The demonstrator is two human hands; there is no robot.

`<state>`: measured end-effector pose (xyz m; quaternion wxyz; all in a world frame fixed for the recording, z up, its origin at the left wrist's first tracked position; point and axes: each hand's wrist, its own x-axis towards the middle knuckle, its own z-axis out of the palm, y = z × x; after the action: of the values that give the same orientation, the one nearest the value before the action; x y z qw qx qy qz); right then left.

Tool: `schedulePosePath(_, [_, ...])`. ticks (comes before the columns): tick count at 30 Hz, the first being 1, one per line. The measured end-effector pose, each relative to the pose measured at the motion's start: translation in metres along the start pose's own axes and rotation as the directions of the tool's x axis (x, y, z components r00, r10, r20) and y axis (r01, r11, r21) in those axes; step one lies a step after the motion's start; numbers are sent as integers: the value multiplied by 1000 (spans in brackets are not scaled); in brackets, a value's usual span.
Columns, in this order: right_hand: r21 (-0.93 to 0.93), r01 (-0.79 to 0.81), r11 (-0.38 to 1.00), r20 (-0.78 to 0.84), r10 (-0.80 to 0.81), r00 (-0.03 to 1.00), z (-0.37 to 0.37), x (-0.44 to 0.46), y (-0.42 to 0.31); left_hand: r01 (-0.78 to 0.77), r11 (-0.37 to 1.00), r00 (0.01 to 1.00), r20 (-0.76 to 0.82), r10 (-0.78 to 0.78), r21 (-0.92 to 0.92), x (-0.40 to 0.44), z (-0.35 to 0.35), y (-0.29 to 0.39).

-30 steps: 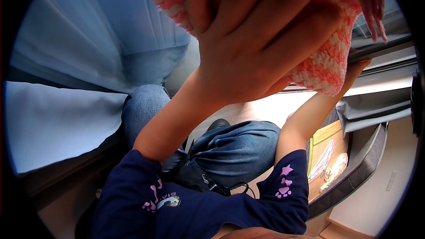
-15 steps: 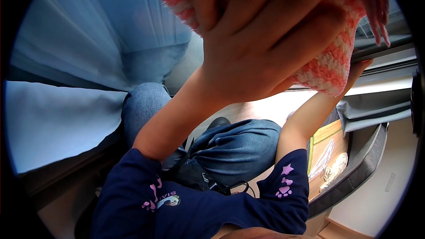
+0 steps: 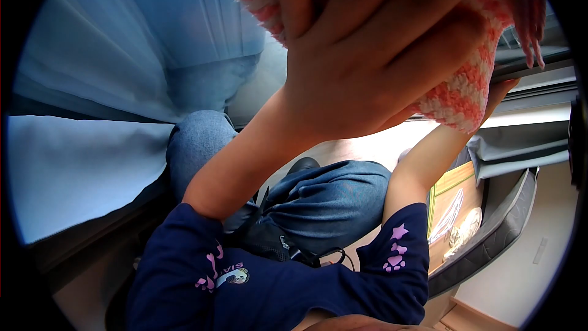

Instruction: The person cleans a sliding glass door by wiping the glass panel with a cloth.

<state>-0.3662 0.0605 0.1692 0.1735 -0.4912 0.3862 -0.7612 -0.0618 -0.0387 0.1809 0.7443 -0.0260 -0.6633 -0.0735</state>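
My left hand (image 3: 361, 61) is large and close at the top centre, its fingers bent over a fluffy pink-and-white striped cloth (image 3: 456, 101). The upper part of the cloth runs out of view, and pinkish strands (image 3: 531, 30) hang at its right. Beyond the cloth, my right hand (image 3: 503, 87) reaches up to a dark window frame (image 3: 530, 66) and touches its edge. The fingers of that hand are hidden in shadow.
Blue-grey curtains (image 3: 86, 171) hang on the left. My jeans-covered knees (image 3: 331, 202) are bent below my arms. On the right are a grey fabric bin (image 3: 496, 239) with a wooden board (image 3: 450, 187) and white cords (image 3: 465, 233), and folded grey cloth (image 3: 514, 150).
My left hand and the striped cloth have shifted slightly to the right. My right hand has stayed at the frame, with little change.
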Motion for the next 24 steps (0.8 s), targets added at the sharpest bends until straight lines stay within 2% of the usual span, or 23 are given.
schedulePosePath(1, [0,0,1000,1,0,1000,-59,69,14,1,1000,1000,2,-1,-2,0,0,0])
schedulePosePath(19, [1,12,1000,27,-12,1000,-54,63,15,14,999,999,34,-13,-29,-6,4,5])
schedulePosePath(20, [2,13,1000,28,-13,1000,-56,66,15,14,999,999,36,-13,-31,-6,4,5])
schedulePosePath(21, [2,15,1000,30,-15,999,-95,104,20,14,999,999,37,-12,-32,-6,2,5])
schedulePosePath(23, [3,18,1000,34,-18,999,-74,88,21,13,999,999,40,-12,-35,-6,4,4])
schedulePosePath(24, [3,19,1000,36,-19,999,-94,104,20,13,999,999,41,-12,-36,-6,3,5])
